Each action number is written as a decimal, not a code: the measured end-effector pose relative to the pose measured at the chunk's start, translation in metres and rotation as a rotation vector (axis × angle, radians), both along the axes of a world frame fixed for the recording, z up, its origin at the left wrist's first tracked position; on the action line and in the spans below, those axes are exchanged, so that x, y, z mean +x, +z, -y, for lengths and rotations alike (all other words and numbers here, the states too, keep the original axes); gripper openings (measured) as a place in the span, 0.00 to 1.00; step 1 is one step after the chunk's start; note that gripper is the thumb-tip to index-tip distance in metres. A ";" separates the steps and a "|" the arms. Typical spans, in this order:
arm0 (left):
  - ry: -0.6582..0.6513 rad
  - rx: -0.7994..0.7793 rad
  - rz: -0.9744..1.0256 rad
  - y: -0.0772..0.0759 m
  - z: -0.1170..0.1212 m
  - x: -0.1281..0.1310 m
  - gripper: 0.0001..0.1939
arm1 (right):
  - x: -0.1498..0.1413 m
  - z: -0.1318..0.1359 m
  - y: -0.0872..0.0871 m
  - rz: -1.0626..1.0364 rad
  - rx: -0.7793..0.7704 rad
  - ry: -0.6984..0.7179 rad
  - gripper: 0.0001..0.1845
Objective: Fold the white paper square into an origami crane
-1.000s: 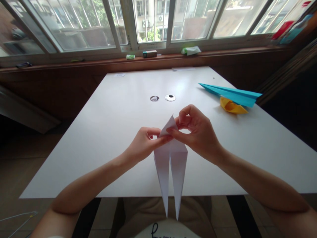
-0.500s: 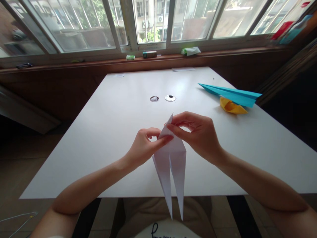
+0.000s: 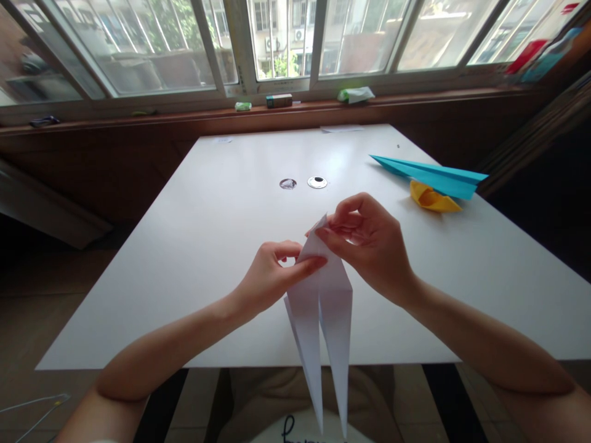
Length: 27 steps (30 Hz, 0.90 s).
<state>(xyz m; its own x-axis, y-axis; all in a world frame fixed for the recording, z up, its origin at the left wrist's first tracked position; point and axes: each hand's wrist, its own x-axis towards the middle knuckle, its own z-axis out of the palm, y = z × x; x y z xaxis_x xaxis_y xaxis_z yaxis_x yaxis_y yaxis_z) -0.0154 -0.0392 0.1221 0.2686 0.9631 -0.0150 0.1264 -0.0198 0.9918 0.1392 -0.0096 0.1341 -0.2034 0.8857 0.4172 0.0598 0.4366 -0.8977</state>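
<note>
A folded sheet of white paper is held up over the near edge of the table. Its narrow tip points away from me, and two long pointed legs hang down toward my lap with a slit between them. My left hand pinches the paper from the left, thumb lying across the front and fingers behind. Near the tip, my right hand has its thumb against the right side of the paper, with the index finger bent above it. Part of the fold lies hidden under the fingers.
On the white table, a blue paper plane and a yellow paper boat lie at the right. Two round stickers or marks sit beyond my hands. Along the windowsill stand a small box and a green-white packet.
The white paper has come slightly lower and nearer to me, its legs reaching further down. My right hand's index finger has lifted up off the tip, while the left keeps its pinch.
</note>
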 end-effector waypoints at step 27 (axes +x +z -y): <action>0.106 0.002 -0.008 -0.005 0.000 0.000 0.13 | 0.005 -0.006 0.004 0.232 -0.141 0.228 0.12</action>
<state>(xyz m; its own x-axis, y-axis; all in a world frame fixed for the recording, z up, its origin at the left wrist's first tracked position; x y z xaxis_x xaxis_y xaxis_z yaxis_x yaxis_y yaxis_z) -0.0158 -0.0391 0.1168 0.1649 0.9862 -0.0143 0.1355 -0.0083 0.9907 0.1444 -0.0037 0.1381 -0.4779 0.8520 0.2138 0.1845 0.3353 -0.9239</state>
